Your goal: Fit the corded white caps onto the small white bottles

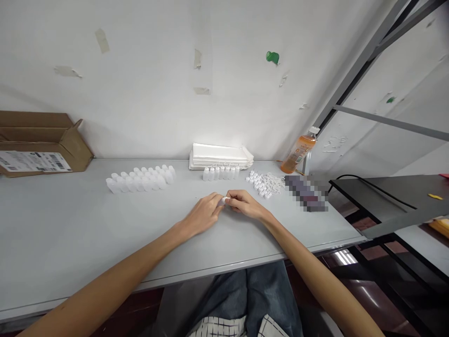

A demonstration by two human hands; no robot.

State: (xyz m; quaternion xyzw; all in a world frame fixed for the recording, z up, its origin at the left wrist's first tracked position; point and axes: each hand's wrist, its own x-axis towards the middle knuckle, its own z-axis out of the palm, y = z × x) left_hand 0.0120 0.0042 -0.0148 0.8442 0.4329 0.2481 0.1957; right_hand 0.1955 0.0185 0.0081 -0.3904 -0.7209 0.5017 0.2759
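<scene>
Grey table (70, 234), taped white wall (147, 93), hands (203, 214) (246, 204) pinching white piece (223, 201)

Table top (70, 234): pale grey, smooth and matt, just a soft sheen.
Pinched piece (223, 201): white plastic, looks smooth.
Small bottles (140, 179): milky translucent plastic, faintly glossy.
Caps (263, 183): white plastic again.
Stack (219, 156): white matt sheets, paper or foam, can't tell.
Box (42, 140): brown cardboard, dull and rough.
Drink bottle (299, 153): clear glossy plastic.
Frame (368, 56): grey metal, matt.
Trousers (252, 290): blue denim cloth.
</scene>
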